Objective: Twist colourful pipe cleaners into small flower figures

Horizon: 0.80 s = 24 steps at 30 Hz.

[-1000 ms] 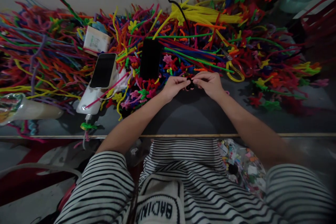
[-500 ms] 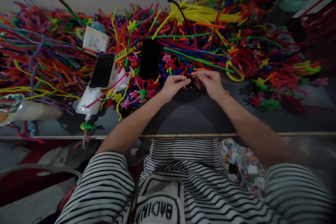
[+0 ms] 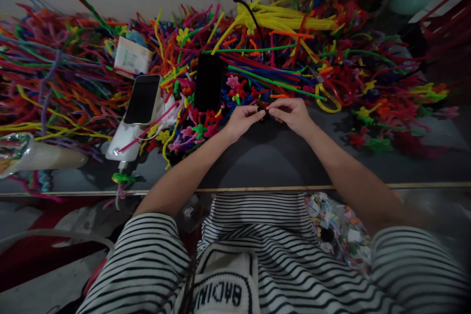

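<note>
My left hand (image 3: 242,121) and my right hand (image 3: 293,116) meet over the front of the table, thumbs and forefingers pinched. Between their fingertips is a small black pipe-cleaner piece (image 3: 265,114), mostly covered by the fingers, so its exact shape does not show. Just behind the hands lie small twisted pipe-cleaner flowers, such as a pink one (image 3: 232,82). A black phone (image 3: 209,82) rests on the heap, left of my hands. To the right of my right hand are yellow-handled scissors (image 3: 327,99).
Pipe cleaners (image 3: 73,73) in many colours heap along the back of the dark table (image 3: 272,162). At left are a second phone (image 3: 143,99), a white power bank (image 3: 123,142), a small box (image 3: 133,56) and a cup (image 3: 47,153) on its side. A clear bag (image 3: 346,230) hangs below the edge.
My right hand has turned slightly and its fingers have come closer to the left fingertips at the black piece. The left hand stays nearly in place.
</note>
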Available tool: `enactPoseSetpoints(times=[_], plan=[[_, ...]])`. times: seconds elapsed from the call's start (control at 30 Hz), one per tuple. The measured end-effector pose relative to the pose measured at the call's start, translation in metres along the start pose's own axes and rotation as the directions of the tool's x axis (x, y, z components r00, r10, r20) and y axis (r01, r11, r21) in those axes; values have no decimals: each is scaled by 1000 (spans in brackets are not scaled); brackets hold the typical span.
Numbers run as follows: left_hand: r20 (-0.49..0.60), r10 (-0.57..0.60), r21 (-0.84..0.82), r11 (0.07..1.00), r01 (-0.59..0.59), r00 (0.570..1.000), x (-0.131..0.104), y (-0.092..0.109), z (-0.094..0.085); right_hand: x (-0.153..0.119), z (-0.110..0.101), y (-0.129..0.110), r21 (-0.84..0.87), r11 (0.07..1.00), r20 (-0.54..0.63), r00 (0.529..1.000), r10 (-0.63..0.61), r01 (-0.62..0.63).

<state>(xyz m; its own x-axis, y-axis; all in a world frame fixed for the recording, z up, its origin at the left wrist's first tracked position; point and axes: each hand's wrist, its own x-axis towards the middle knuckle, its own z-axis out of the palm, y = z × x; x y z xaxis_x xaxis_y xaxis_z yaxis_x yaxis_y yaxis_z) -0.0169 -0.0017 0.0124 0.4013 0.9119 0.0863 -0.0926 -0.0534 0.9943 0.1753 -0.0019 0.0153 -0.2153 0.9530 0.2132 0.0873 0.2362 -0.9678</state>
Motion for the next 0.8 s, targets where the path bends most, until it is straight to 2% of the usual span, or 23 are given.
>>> enactPoseSetpoints(times=[0.2, 0.8], plan=[[15, 0, 29, 1000, 0, 1000, 0, 0, 0, -2, 1, -2, -12, 1000, 24, 999, -26, 27], [25, -10, 98, 995, 7, 1000, -2, 1, -1, -5, 10, -3, 31, 999, 74, 997, 39, -41]])
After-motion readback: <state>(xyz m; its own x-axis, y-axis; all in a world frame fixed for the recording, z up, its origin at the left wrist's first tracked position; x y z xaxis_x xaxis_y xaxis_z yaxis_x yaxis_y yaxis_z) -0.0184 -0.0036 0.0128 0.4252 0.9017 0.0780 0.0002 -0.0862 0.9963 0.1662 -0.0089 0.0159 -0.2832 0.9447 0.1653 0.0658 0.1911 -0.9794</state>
